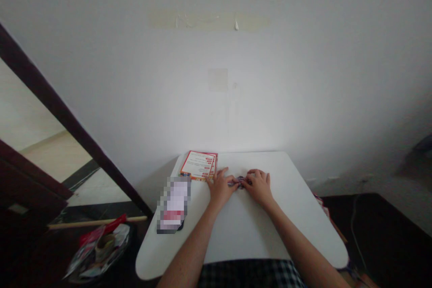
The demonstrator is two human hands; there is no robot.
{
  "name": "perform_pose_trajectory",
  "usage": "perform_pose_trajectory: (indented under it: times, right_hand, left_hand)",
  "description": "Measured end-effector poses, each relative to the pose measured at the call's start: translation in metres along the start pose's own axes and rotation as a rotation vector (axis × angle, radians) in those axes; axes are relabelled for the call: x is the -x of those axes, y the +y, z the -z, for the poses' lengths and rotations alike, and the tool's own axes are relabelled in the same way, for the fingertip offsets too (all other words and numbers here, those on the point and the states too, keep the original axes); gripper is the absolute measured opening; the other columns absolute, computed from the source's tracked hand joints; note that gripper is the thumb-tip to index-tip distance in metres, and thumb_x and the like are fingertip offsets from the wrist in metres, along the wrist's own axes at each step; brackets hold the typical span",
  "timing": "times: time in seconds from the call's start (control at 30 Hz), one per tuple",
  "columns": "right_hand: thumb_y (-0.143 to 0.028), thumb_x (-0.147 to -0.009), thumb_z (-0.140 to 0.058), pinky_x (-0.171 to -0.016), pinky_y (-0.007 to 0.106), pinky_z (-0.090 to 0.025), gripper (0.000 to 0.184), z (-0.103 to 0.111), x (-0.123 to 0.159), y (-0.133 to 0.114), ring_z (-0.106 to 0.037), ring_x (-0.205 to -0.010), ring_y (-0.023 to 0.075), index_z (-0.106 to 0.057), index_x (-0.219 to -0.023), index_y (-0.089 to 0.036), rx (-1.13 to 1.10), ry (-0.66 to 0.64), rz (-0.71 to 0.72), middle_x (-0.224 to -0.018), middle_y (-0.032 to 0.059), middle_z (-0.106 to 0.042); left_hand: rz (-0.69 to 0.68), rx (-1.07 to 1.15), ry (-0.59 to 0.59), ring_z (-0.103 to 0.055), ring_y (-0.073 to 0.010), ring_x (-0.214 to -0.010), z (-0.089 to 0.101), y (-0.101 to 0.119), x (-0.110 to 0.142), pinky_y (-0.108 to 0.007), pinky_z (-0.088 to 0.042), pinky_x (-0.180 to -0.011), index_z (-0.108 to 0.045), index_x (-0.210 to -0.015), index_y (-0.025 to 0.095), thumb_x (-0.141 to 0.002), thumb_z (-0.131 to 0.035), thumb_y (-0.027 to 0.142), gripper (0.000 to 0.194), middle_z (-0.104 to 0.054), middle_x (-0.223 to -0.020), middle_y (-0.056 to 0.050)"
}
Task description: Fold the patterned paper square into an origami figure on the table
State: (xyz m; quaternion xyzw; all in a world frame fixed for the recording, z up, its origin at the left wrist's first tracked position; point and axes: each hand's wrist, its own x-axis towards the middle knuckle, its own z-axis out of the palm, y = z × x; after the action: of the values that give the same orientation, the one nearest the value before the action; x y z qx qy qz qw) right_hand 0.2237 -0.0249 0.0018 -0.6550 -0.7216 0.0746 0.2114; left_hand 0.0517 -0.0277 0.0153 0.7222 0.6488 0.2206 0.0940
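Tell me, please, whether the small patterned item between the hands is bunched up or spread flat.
Bunched up: the item forms a compact lump between the left hand and right hand.

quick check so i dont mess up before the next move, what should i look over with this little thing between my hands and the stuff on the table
Left hand and right hand both at the small dark patterned item: ok.
What the item is: cannot tell, too small and partly covered by fingers.
Item above the white table, not past its edge: ok.
Left hand clear of the red-edged cards: cannot tell, it sits right beside them.
Blurred item resting inside the table's left edge: ok.
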Motion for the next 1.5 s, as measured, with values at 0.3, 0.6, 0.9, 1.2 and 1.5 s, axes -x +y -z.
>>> perform_pose_trajectory:
  times: [0.3,0.6,0.9,1.2,1.5]
  right_hand:
    - [-0.047,-0.091,-0.054,-0.113,0.065,-0.014,0.026,-0.004,0.000,-0.002,-0.041,-0.125,0.0295,-0.068,-0.090,-0.025,-0.007,0.013,-0.013,-0.125,0.0052,-0.056]
    - [-0.046,-0.090,-0.057,-0.114,0.063,-0.014,0.024,-0.005,0.001,-0.001,-0.042,-0.125,0.0282,-0.067,-0.086,-0.025,-0.020,0.027,-0.014,-0.124,0.0045,-0.057]
    - [-0.046,-0.091,-0.056,-0.115,0.055,-0.017,0.024,-0.007,0.002,0.008,-0.046,-0.123,0.0251,-0.069,-0.089,-0.026,-0.068,0.047,0.033,-0.125,0.0038,-0.059]
    - [-0.042,-0.077,-0.071,-0.112,0.047,-0.023,0.017,-0.005,-0.004,0.006,-0.049,-0.118,0.0244,-0.071,-0.086,-0.028,-0.102,0.056,-0.050,-0.120,0.0018,-0.060]
    - [-0.043,-0.073,-0.076,-0.109,0.046,-0.025,0.019,0.003,-0.013,0.003,-0.046,-0.121,0.0260,-0.073,-0.087,-0.030,-0.093,-0.033,-0.095,-0.122,0.0024,-0.057]
  left_hand:
    - [0.010,0.005,0.008,-0.037,-0.0327,-0.137,-0.005,0.001,-0.003,-0.078,-0.009,-0.107,-0.075,-0.088,0.038,-0.078,-0.073,0.044,0.012,-0.051,-0.146,0.004]
    - [-0.010,-0.026,0.014,-0.036,-0.0328,-0.137,-0.005,0.004,0.001,-0.076,-0.008,-0.109,-0.074,-0.088,0.036,-0.079,-0.070,0.045,0.014,-0.052,-0.145,0.004]
    - [0.007,-0.024,-0.024,-0.033,-0.0337,-0.139,-0.004,0.005,-0.001,-0.079,-0.009,-0.107,-0.073,-0.089,0.035,-0.078,-0.071,0.048,0.017,-0.046,-0.150,0.003]
    - [0.042,-0.012,-0.043,-0.028,-0.0330,-0.142,-0.004,0.005,-0.001,-0.075,-0.011,-0.110,-0.070,-0.109,0.043,-0.080,-0.068,0.050,0.030,-0.043,-0.152,0.001]
    - [0.028,-0.048,-0.060,-0.028,-0.0379,-0.142,-0.007,0.000,-0.007,-0.078,-0.015,-0.106,-0.072,-0.103,0.044,-0.081,-0.065,0.054,0.026,-0.041,-0.155,0.002]
